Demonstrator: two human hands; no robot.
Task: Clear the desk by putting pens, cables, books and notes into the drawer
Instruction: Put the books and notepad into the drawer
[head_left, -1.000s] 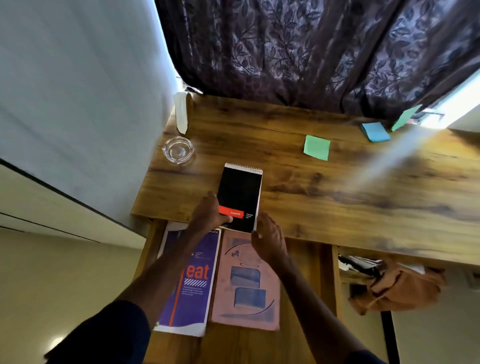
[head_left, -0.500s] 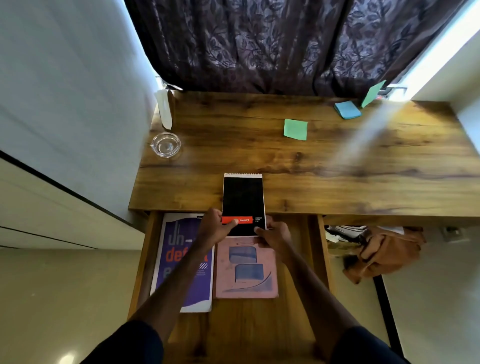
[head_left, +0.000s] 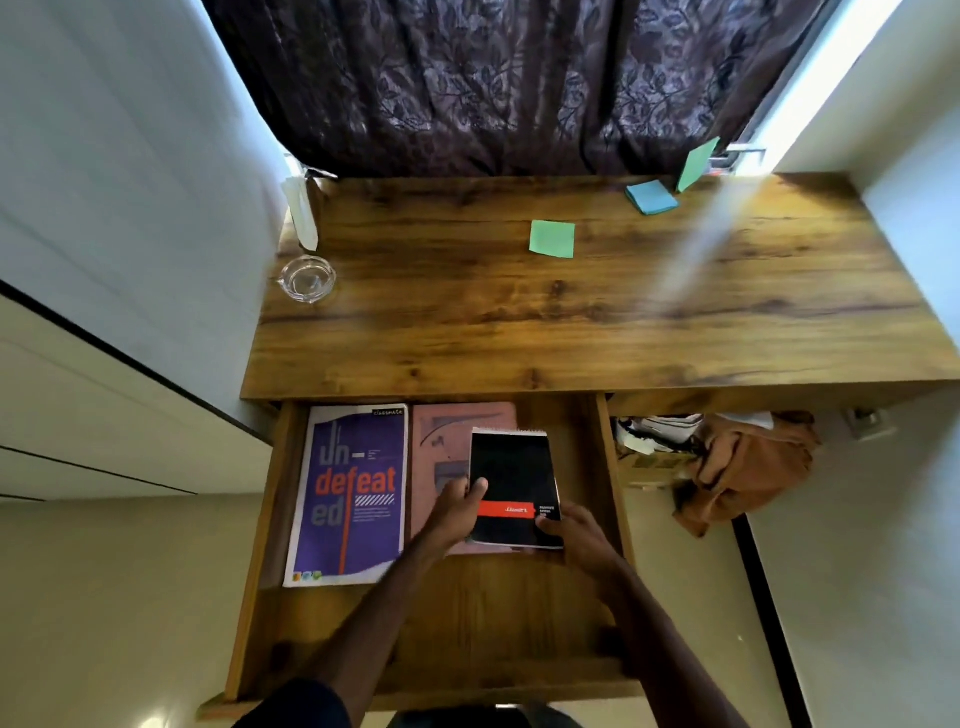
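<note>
Landmark: the open drawer (head_left: 610, 483), pulled out below the desk's (head_left: 571, 338) front edge.

Black spiral notepad (head_left: 511, 483) sits inside the drawer, right of centre, lying over the pink book (head_left: 441, 431) and overhanging it toward the drawer's right wall. Its long axis runs front to back, parallel to the drawer's side walls; wire binding at the far end, toward the desk; red band across it near my end.

My left hand (head_left: 457, 506) is on the notepad's left edge, thumb over the cover just above the red band, fingers closed narrowly on that edge. My right hand (head_left: 582, 535) is at the near right corner, fingertips on or just under the cover; cannot tell whether it pinches or only steadies. So the pad lies straight ahead of both sets of fingers, between them. Both are equally close; left seems to have the firmer hold.

Cannot tell whether the pad is fully down on the pink book or a touch above it. My judgement: setting-down is the step in hand, and letting go flat is what comes next; the slight overhang to the right might let it tilt.

Look of the pad: matte black cover, thin, stiff, small white print right of the red band.

Purple book (head_left: 348, 493) lies flat at the drawer's left side, beside the pink one.

Beyond the drawer, on the desk: green sticky note (head_left: 551, 239) mid-top, blue note pad (head_left: 652, 196) farther right, both not yet cleared.
</note>
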